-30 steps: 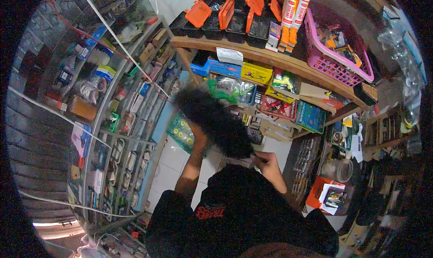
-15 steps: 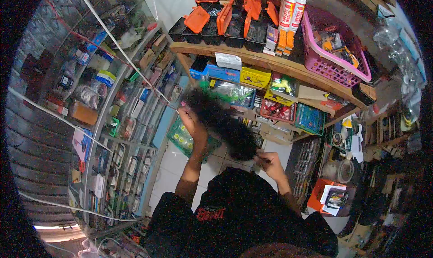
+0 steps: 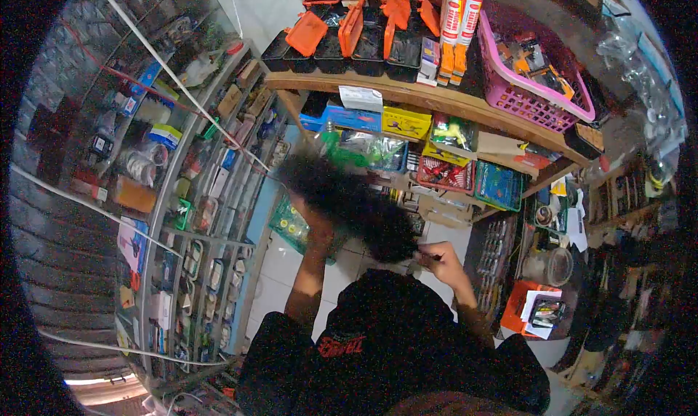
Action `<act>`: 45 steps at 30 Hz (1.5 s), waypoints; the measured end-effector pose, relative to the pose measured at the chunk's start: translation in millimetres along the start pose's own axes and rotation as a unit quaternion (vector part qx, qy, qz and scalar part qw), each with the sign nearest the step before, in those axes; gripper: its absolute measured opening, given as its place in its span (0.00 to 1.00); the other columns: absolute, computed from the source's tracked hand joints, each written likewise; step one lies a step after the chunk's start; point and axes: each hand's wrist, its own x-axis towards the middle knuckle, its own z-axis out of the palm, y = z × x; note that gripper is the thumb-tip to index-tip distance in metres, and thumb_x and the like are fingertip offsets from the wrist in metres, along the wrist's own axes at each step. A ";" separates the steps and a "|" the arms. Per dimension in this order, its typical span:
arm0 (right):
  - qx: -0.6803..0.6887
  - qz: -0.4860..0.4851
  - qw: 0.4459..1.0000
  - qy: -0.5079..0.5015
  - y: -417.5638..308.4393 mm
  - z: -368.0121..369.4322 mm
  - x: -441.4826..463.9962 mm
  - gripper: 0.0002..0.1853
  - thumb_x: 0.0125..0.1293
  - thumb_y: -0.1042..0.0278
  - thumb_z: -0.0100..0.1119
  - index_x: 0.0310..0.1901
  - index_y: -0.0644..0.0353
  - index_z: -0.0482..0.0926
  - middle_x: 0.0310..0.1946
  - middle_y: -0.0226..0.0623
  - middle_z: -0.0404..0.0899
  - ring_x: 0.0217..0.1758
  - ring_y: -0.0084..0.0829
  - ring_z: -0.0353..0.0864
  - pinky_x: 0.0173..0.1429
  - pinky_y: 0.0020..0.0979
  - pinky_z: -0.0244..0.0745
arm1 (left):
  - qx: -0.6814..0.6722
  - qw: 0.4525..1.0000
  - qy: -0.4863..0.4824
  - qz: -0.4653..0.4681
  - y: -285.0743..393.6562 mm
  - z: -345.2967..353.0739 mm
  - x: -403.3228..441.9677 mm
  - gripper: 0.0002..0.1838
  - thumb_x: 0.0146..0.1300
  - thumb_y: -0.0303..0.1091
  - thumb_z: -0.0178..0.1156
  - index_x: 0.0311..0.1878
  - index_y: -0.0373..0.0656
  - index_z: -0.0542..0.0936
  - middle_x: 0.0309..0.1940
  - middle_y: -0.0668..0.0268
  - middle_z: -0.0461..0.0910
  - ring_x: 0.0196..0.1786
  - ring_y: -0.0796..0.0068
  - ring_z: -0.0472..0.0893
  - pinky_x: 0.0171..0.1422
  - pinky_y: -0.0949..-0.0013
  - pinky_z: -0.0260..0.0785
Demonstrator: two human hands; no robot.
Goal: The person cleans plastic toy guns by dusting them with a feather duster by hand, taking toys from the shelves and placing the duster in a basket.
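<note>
A fluffy black duster (image 3: 356,209) slants across the middle of the head view, blurred at its far left end. My right hand (image 3: 445,265) is closed around its short handle at the lower right end. Under the left part of the fluff is my left hand (image 3: 316,227), up against the bristles. Its fingers are smeared and covered by the fluff, so their grip does not show. Behind the duster, a green plastic bottle (image 3: 331,141) stands beside a basket of clear packets (image 3: 385,150).
A wooden shelf (image 3: 407,90) ahead carries black bins with orange lids (image 3: 352,34), two sealant tubes (image 3: 462,16) and a pink basket (image 3: 502,74). At left stands a glass display case (image 3: 211,220). Below is a green crate (image 3: 291,227); white cables (image 3: 145,34) cross the left side.
The duster and my left hand have shifted slightly left, and the left hand has sunk further behind the fluff. My right hand keeps its grip on the handle. The view has tilted a little.
</note>
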 end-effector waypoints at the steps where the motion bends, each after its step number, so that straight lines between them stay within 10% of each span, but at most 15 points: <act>1: -0.006 -0.027 0.999 -0.024 0.6 -4.1 2.3 0.11 0.62 0.78 0.56 0.22 0.66 0.71 0.14 0.21 0.65 0.19 0.12 0.60 0.22 0.22 0.53 | -0.011 1.000 0.008 -0.006 -4.0 -1.4 1.3 0.14 0.72 0.39 0.45 0.33 0.38 0.66 0.29 0.64 0.66 0.33 0.73 0.65 0.40 0.67 0.60; 5: 0.043 0.047 0.998 -0.008 1.7 -2.6 -1.3 0.05 0.60 0.78 0.58 0.29 0.70 0.79 0.17 0.29 0.74 0.20 0.15 0.66 0.23 0.23 0.59 | -0.042 0.997 0.054 -0.029 -0.7 -0.2 7.0 0.13 0.71 0.36 0.46 0.33 0.39 0.64 0.31 0.66 0.63 0.34 0.75 0.62 0.43 0.69 0.59; 9: -0.033 -0.005 0.979 -0.200 10.8 -19.5 -3.5 0.04 0.58 0.78 0.59 0.32 0.71 0.80 0.18 0.34 0.77 0.21 0.16 0.69 0.25 0.24 0.63 | -0.061 0.992 0.091 -0.068 -13.4 0.5 10.2 0.14 0.72 0.37 0.45 0.31 0.39 0.64 0.29 0.68 0.62 0.34 0.77 0.61 0.41 0.70 0.59; 16: 0.012 -0.010 0.996 -0.083 29.2 -11.1 -6.8 0.04 0.57 0.79 0.60 0.33 0.71 0.80 0.18 0.31 0.75 0.21 0.17 0.68 0.25 0.25 0.62 | -0.128 0.972 0.024 -0.196 -39.6 -6.9 11.5 0.12 0.69 0.41 0.50 0.36 0.41 0.68 0.31 0.67 0.70 0.34 0.74 0.70 0.38 0.69 0.64; 23: -0.026 -0.015 0.999 0.016 41.7 -12.8 -2.8 0.05 0.61 0.77 0.59 0.31 0.71 0.79 0.16 0.24 0.68 0.19 0.13 0.61 0.22 0.23 0.56 | -0.411 0.796 -0.066 -0.440 -46.0 -12.3 -1.2 0.10 0.68 0.41 0.52 0.41 0.45 0.74 0.31 0.69 0.74 0.32 0.75 0.74 0.37 0.68 0.70; 27: -0.006 0.003 0.999 0.050 33.1 -13.3 0.9 0.08 0.63 0.76 0.58 0.28 0.71 0.76 0.16 0.22 0.66 0.19 0.12 0.60 0.21 0.22 0.54 | -0.218 0.886 -0.238 -0.334 -34.4 -24.9 -20.9 0.08 0.57 0.41 0.60 0.32 0.48 0.78 0.29 0.65 0.81 0.35 0.59 0.80 0.38 0.57 0.72; 30: 0.037 0.072 0.995 0.064 22.0 -16.0 0.6 0.11 0.64 0.75 0.58 0.25 0.70 0.74 0.15 0.22 0.66 0.18 0.12 0.59 0.21 0.22 0.52 | -0.136 0.868 -0.139 -0.457 5.7 6.9 -18.1 0.08 0.61 0.40 0.55 0.29 0.50 0.74 0.26 0.70 0.74 0.32 0.65 0.74 0.37 0.60 0.64; 31: 0.025 0.043 0.999 -0.004 26.0 -22.7 0.7 0.12 0.64 0.75 0.57 0.23 0.69 0.73 0.15 0.22 0.65 0.17 0.13 0.58 0.20 0.23 0.52 | -0.119 0.839 -0.062 -0.527 31.1 25.7 -12.2 0.09 0.64 0.40 0.52 0.29 0.50 0.72 0.24 0.73 0.70 0.31 0.71 0.70 0.36 0.63 0.60; 32: 0.014 0.014 0.997 -0.072 33.6 -32.8 -0.8 0.13 0.64 0.75 0.57 0.22 0.68 0.72 0.14 0.22 0.65 0.16 0.13 0.58 0.20 0.23 0.51 | -0.558 0.668 -0.174 -0.461 -43.1 16.8 -30.9 0.07 0.66 0.40 0.50 0.34 0.49 0.73 0.27 0.73 0.71 0.34 0.72 0.71 0.40 0.62 0.62; 33: 0.004 -0.016 0.990 -0.139 31.2 -36.0 -0.4 0.15 0.65 0.74 0.57 0.20 0.67 0.72 0.14 0.23 0.64 0.15 0.14 0.57 0.19 0.23 0.50 | -0.755 0.322 -0.345 -0.455 -44.7 9.8 -27.3 0.08 0.68 0.39 0.49 0.38 0.48 0.74 0.29 0.73 0.71 0.37 0.74 0.72 0.44 0.61 0.64; 37: 0.114 0.102 0.982 -0.111 18.6 -37.7 -8.2 0.13 0.63 0.73 0.59 0.22 0.68 0.75 0.14 0.24 0.65 0.17 0.14 0.60 0.20 0.23 0.53 | -0.322 0.803 -0.432 -0.255 16.4 -7.5 -16.2 0.10 0.66 0.39 0.51 0.45 0.46 0.74 0.37 0.67 0.75 0.44 0.68 0.74 0.57 0.63 0.66; 40: 0.058 0.081 0.984 -0.145 28.9 -42.0 -9.0 0.11 0.63 0.73 0.60 0.24 0.69 0.78 0.14 0.25 0.66 0.19 0.13 0.62 0.22 0.21 0.56 | -0.531 0.633 -0.360 -0.433 -180.0 8.4 -52.7 0.10 0.70 0.38 0.44 0.41 0.46 0.74 0.34 0.65 0.74 0.40 0.66 0.74 0.53 0.64 0.67; 42: 0.005 -0.007 0.973 -0.229 38.6 -43.7 -7.2 0.09 0.62 0.73 0.61 0.26 0.70 0.78 0.14 0.25 0.67 0.21 0.13 0.63 0.23 0.21 0.57 | -0.728 0.318 -0.407 -0.451 -68.0 14.4 -19.7 0.12 0.71 0.40 0.43 0.42 0.46 0.75 0.35 0.65 0.75 0.40 0.66 0.74 0.54 0.62 0.68; 43: 0.017 0.021 0.980 -0.197 35.3 -37.4 -7.9 0.08 0.61 0.73 0.61 0.28 0.70 0.79 0.15 0.25 0.68 0.21 0.13 0.64 0.24 0.22 0.59 | -0.691 0.361 -0.380 -0.498 -54.3 10.2 -15.4 0.12 0.71 0.40 0.43 0.37 0.47 0.74 0.30 0.68 0.72 0.34 0.70 0.73 0.48 0.65 0.67; 45: 0.068 0.101 0.985 -0.124 37.6 -24.7 -12.7 0.07 0.59 0.74 0.63 0.33 0.71 0.81 0.18 0.26 0.73 0.22 0.14 0.67 0.26 0.24 0.63 | -0.517 0.672 -0.336 -0.410 23.1 -16.1 -19.9 0.12 0.71 0.39 0.43 0.32 0.48 0.71 0.24 0.72 0.66 0.28 0.74 0.68 0.42 0.68 0.63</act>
